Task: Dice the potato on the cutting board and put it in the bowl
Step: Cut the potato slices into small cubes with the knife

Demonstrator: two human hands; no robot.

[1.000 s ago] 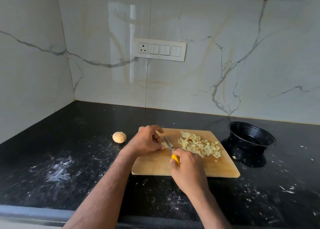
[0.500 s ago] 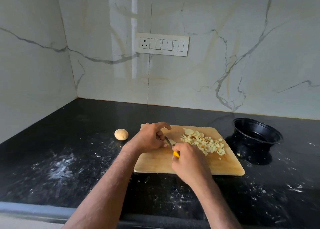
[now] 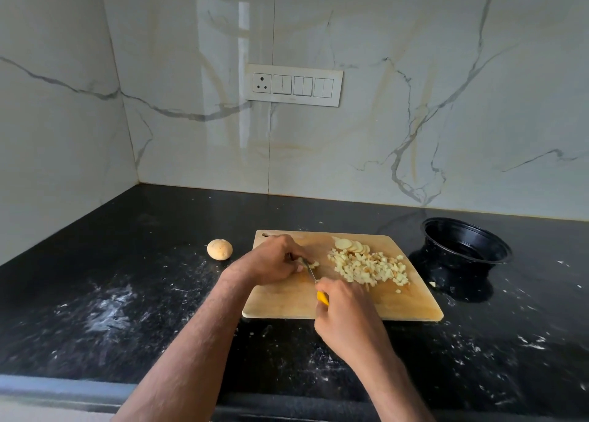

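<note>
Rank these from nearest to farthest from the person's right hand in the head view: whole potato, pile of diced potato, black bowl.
From the right hand:
1. Pile of diced potato, just beyond it on the board.
2. Whole potato, off the board's left.
3. Black bowl, far right.

The left hand (image 3: pixel 274 260) covered most of the potato piece (image 3: pixel 314 264) it pinned, the right hand's (image 3: pixel 345 318) grip hid nearly all the knife's yellow handle (image 3: pixel 322 298), and both forearms ran off the bottom edge.
</note>
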